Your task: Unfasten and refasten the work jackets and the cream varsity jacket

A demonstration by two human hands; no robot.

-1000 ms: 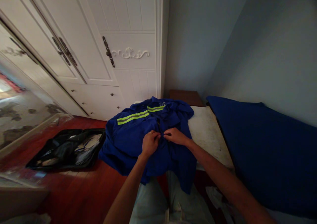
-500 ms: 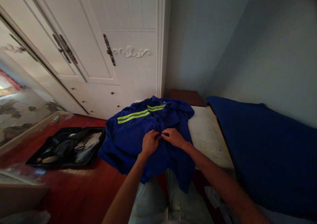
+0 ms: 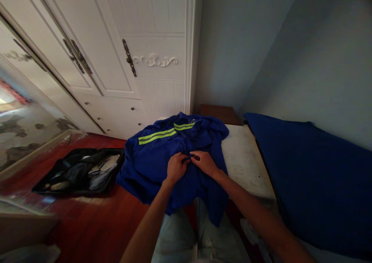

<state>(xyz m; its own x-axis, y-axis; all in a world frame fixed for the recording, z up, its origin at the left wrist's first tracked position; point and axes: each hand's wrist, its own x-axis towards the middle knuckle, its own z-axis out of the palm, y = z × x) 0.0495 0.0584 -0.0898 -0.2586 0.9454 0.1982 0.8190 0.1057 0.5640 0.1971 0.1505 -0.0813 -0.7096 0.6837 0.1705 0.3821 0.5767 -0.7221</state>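
Here, the left hand and the right hand meet fingertip to fingertip, each pinching the dark cloth at the middle of the blue jacket! The jacket lies spread over the near-left part of the pale worktop, hanging over its edge, an open suitcase on the floor to the left.

Room above garment; wardrobe blocks far side.
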